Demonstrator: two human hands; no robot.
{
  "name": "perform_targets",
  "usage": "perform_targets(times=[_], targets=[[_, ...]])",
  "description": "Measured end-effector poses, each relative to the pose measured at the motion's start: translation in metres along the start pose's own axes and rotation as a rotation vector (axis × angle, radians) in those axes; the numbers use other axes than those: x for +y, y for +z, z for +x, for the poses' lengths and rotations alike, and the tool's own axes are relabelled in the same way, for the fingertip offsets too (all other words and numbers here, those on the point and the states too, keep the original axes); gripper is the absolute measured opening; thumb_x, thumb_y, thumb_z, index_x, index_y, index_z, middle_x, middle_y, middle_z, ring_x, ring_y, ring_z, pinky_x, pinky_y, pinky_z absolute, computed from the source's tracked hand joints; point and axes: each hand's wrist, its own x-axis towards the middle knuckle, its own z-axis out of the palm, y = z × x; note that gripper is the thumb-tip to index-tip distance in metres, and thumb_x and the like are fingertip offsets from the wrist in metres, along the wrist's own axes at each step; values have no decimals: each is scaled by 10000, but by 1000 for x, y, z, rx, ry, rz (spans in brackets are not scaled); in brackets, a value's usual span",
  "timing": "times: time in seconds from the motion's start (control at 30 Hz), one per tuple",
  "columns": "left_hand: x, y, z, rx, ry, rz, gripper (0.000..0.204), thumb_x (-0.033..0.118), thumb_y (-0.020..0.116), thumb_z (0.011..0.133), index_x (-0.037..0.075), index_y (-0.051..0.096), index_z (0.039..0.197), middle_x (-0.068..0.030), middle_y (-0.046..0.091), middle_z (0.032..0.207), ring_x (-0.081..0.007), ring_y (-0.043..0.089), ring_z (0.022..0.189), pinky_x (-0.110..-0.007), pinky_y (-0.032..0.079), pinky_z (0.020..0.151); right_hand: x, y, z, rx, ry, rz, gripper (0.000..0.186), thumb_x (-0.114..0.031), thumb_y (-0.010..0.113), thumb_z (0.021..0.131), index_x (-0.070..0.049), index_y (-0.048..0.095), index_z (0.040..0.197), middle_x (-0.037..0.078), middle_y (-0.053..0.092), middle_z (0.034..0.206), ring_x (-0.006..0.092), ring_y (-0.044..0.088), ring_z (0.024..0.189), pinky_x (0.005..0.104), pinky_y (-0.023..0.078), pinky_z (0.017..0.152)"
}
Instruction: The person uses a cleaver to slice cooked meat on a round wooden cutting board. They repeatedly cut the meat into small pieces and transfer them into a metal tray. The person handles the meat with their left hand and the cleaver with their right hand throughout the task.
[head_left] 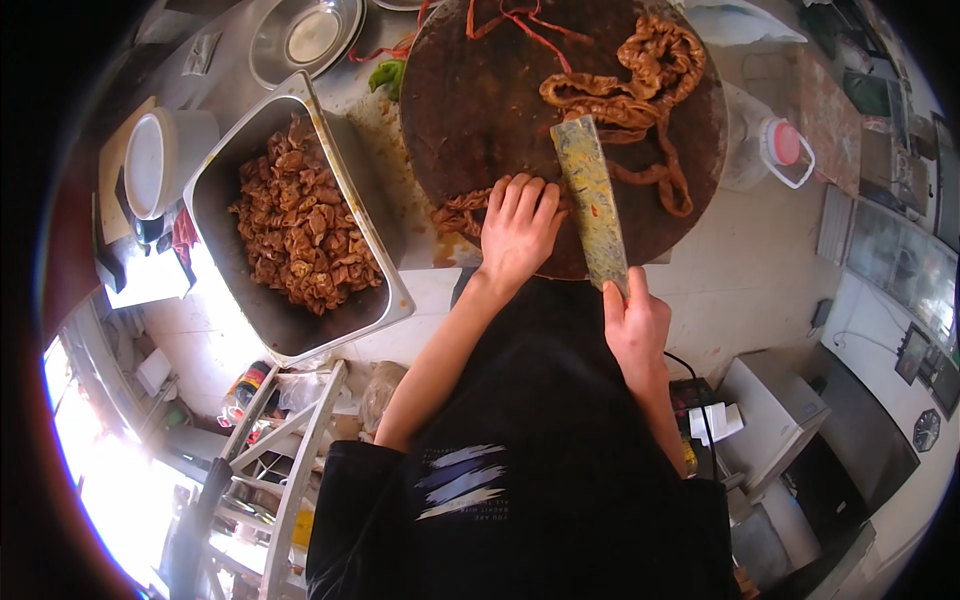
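Note:
On a round dark chopping board [470,110], my left hand [520,225] rests with curled fingers on a small heap of brown cooked meat [460,215], apparently intestine. My right hand [635,310] grips a wide cleaver [588,200], its blade smeared yellow, just right of my left hand. Long wrinkled brown strips of the same meat [660,65] lie across the board's upper right, beside red strings [540,30]. A steel bin [205,210] to the left holds a pile of chopped brown pieces [305,230].
Steel bowls [275,40], green leaves [385,75] and a white lidded tub [150,165] sit on the worktop at upper left. A plastic jug with red lid [785,145] stands right of the board. A metal rack [310,420] is low left, a white appliance [755,400] low right.

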Motion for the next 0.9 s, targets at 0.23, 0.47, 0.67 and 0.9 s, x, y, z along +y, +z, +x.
perform_targets(times=[0.23,0.47,0.67,0.9], targets=[[3,1,6,-18,-21,-10,390,105,783,708,39,647,1067,-117,613,1076,-319,586,1074,-469,466,967,-8,4,4,-53,-15,-1,133,-65,613,910,-39,492,958,151,608,622,369,620,548,448,473,462],[7,3,8,-28,-27,30,374,68,782,714,53,659,1067,-110,612,1066,-331,589,1048,-460,470,920,6,14,-4,34,-44,-28,136,-86,626,901,-73,494,931,66,579,624,263,622,522,382,469,427],[4,7,5,-57,-4,47,427,74,800,684,64,647,1083,-100,602,1075,-322,584,1047,-474,476,905,8,17,-1,-1,-63,-34,189,-72,637,836,-66,510,975,58,557,625,239,608,513,367,460,425],[2,11,2,-67,5,76,405,45,780,684,56,651,1068,-105,606,1079,-328,587,1035,-469,476,893,2,21,13,-90,-36,2,266,-39,629,762,-44,477,980,86,577,638,280,622,510,374,482,448]])
